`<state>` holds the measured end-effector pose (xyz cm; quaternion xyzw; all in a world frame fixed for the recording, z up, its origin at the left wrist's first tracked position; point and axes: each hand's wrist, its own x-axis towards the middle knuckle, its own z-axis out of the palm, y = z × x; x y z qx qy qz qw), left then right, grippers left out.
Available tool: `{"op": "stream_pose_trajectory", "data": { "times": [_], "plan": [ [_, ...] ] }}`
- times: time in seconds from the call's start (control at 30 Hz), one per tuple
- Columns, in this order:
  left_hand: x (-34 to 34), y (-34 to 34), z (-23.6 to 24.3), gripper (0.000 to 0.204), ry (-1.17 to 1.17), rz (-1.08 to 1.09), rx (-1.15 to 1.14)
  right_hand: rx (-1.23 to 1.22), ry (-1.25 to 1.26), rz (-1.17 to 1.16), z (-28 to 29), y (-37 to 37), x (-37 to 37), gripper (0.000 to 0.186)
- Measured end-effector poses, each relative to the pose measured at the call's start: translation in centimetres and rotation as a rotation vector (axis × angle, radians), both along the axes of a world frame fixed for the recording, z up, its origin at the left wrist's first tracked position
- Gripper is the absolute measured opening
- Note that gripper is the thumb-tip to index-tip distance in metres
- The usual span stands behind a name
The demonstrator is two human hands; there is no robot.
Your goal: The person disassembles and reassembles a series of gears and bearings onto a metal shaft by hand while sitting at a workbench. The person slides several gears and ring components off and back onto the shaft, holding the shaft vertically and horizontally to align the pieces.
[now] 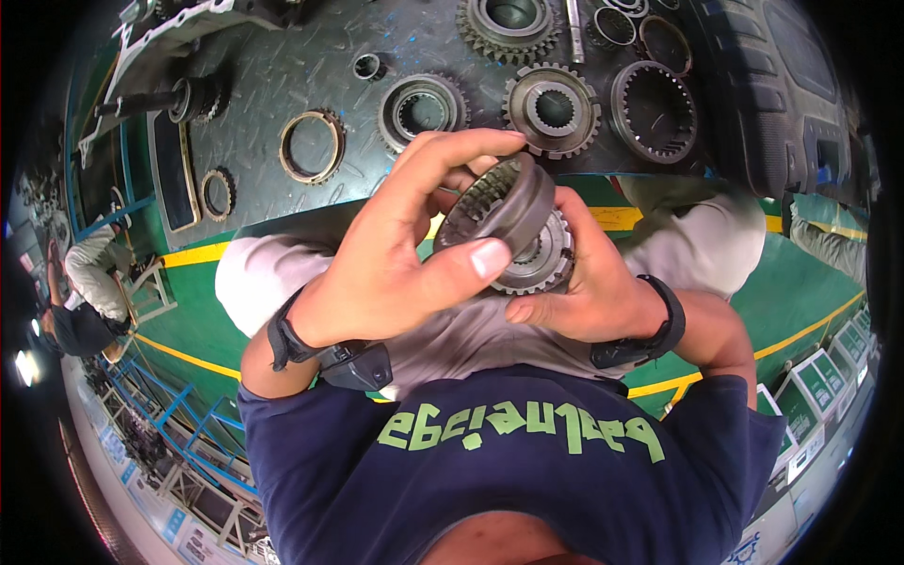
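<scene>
My left hand (410, 245) grips a grey metal synchronizer sleeve (504, 212), a ring with teeth round its inside. Its thumb presses the near side and its fingers reach over the far rim. Just under the tilted sleeve, my right hand (598, 282) holds a toothed gear hub (539, 268) with a splined bore. The sleeve overlaps the hub and hides part of it; whether the two touch, I cannot tell. Both are held above my lap, in front of the table's near edge. Each wrist wears a black strap.
On the dark textured table (273, 71) lie several gears, among them a toothed gear (586, 104), a bearing-like gear (384, 104), a brass ring (311, 172) and a large toothed ring (617, 118). A shaft (155, 102) and a metal housing (179, 33) stand left; a black case (734, 94) stands right.
</scene>
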<state>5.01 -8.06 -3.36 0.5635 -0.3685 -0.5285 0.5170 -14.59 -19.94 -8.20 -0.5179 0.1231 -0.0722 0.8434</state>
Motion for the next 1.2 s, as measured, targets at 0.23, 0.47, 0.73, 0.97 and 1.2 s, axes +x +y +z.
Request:
{"op": "stream_pose_trajectory", "data": {
  "times": [0.23,0.47,0.73,0.97,1.2],
  "plan": [
    [-0.5,-0.1,0.9,0.066,0.178,0.199,0.002,0.03,0.024,0.031,1.1,-0.4,0.0,0.089],
    [0.7,0.5,0.7,0.078,0.261,0.285,-0.072,-0.002,0.023,0.021,1.0,-0.7,-0.6,0.088],
    [-1.7,0.4,-1.0,0.104,-0.403,0.061,-0.368,-0.075,-0.065,-0.027,0.4,-0.2,-0.3,0.088],
    [-1.8,-0.1,-0.5,0.126,-0.393,0.038,-0.314,-0.139,-0.038,-0.057,0.0,0.2,-0.1,0.09],
    [-1.6,-0.5,-0.2,0.123,-0.478,0.029,-0.286,-0.151,-0.025,-0.077,-0.5,0.3,-0.2,0.091]
  ]
}}
